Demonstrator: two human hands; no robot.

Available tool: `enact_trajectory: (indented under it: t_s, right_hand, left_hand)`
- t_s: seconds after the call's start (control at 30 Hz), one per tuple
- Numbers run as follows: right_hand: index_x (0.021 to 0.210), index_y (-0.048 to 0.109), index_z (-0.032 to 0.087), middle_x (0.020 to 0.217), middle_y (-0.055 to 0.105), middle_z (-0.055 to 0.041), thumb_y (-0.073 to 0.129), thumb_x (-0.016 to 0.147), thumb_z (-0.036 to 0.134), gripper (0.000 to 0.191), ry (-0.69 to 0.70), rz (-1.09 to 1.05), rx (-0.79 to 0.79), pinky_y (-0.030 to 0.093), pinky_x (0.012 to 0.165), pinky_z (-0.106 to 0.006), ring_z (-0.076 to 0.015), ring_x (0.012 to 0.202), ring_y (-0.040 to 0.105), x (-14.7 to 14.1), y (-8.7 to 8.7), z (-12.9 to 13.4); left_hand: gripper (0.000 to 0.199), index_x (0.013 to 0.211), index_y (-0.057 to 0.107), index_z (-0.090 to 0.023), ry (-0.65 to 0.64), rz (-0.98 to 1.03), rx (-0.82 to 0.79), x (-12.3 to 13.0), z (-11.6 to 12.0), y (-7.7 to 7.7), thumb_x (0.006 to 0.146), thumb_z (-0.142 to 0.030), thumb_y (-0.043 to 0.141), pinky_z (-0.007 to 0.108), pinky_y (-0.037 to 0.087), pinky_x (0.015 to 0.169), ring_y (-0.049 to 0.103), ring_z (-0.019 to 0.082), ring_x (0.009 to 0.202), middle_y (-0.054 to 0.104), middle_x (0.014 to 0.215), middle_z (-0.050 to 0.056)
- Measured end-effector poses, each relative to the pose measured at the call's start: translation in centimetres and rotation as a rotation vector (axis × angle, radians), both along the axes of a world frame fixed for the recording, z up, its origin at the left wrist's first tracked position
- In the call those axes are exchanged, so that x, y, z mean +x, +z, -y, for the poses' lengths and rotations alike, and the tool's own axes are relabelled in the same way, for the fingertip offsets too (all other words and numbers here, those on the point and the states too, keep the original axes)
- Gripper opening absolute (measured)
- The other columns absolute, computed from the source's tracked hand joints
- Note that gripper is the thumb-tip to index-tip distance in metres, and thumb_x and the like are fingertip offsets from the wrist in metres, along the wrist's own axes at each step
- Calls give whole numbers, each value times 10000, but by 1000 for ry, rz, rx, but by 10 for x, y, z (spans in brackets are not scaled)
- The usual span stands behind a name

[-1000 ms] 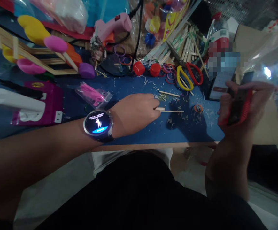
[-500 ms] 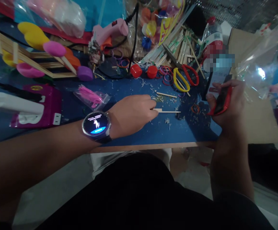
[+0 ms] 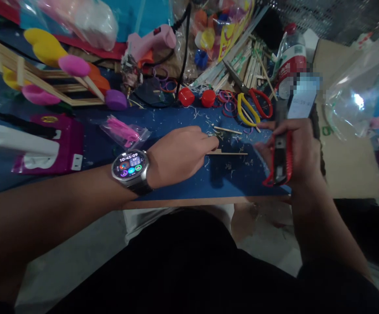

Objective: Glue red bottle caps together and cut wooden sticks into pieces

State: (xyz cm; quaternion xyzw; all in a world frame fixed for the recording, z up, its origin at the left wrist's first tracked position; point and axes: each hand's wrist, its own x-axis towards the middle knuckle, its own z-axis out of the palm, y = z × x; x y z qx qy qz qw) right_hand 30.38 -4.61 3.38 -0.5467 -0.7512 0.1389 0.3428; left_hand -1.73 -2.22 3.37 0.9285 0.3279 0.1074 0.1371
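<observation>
My left hand (image 3: pixel 179 155), with a watch (image 3: pixel 130 165) on its wrist, lies low over the blue table (image 3: pixel 176 191). Its fingers pinch a thin wooden stick (image 3: pixel 233 153), whose free end points right. My right hand (image 3: pixel 296 150) grips a red and black tool (image 3: pixel 281 157), possibly a utility knife, to the right of the stick. The thumb and forefinger of that hand reach leftward. Another short stick (image 3: pixel 228 130) and small shavings lie on the table between the hands.
Behind are yellow-and-red scissors (image 3: pixel 248 114), red caps (image 3: pixel 208 98), a pink glue gun (image 3: pixel 150 41), a bottle (image 3: pixel 290 59) and a phone (image 3: pixel 302 98). At left stand a stick frame (image 3: pixel 42 89) and a purple power strip (image 3: pixel 68 148). Cardboard (image 3: pixel 353 170) lies at right.
My right hand has moved left, away from the phone, and turned the tool. My left fingers have shifted slightly on the stick. The watch display has changed.
</observation>
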Motion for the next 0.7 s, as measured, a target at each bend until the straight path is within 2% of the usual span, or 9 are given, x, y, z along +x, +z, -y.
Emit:
enact_trajectory:
  t_s: [0.07,0.1,0.17,0.27,0.33,0.6,0.7]
  right_hand:
    - [1072,661,305,1200,872,-60,989,840,358,404,243,113,74,625,902,-426,-274,1031,792,-22,1,-3]
    - [1055,667,310,1182,867,-52,973,859,347,365,316,106,59,623,948,-445,-283,1074,779,-31,0,-7]
    - [1004,686,314,1099,844,-32,939,874,378,292,399,94,8,617,881,-436,-273,995,756,-45,-2,-14]
    - [992,696,301,928,757,3,873,878,368,220,434,88,-41,562,707,-362,-225,802,692,-56,-6,-23]
    - [981,692,296,880,735,18,833,884,332,175,458,97,-64,527,667,-333,-209,758,671,-59,-9,-25]
    - [945,680,313,809,720,47,747,910,195,141,490,31,-9,510,656,-326,-194,698,643,-65,-20,-25]
    - [947,676,312,805,734,50,702,943,157,157,492,11,-34,534,678,-331,-186,681,643,-67,-20,-24]
  left_hand:
    - [245,1155,755,-171,27,14,-20,0,0,1,1020,-98,564,336,511,865,720,244,1016,799,1019,72]
    - [229,1149,748,-174,41,17,-27,0,0,1,1011,-104,580,332,505,852,719,241,1007,795,1013,69]
    - [189,1128,734,-179,66,15,-41,-1,0,1,996,-124,611,330,492,827,715,237,983,781,997,66]
    - [146,1094,713,-187,90,24,-56,-2,-1,-1,990,-144,621,334,477,804,703,232,949,760,972,59]
    - [128,1067,700,-193,93,43,-65,-3,-1,-2,986,-141,616,336,469,795,695,229,936,746,952,52]
    - [108,1000,656,-214,114,122,-94,-6,-1,-4,977,-117,614,319,451,762,658,201,879,699,889,20]
    - [136,1003,658,-216,113,110,-95,-6,2,-2,991,-99,589,319,464,773,662,201,891,697,881,19]
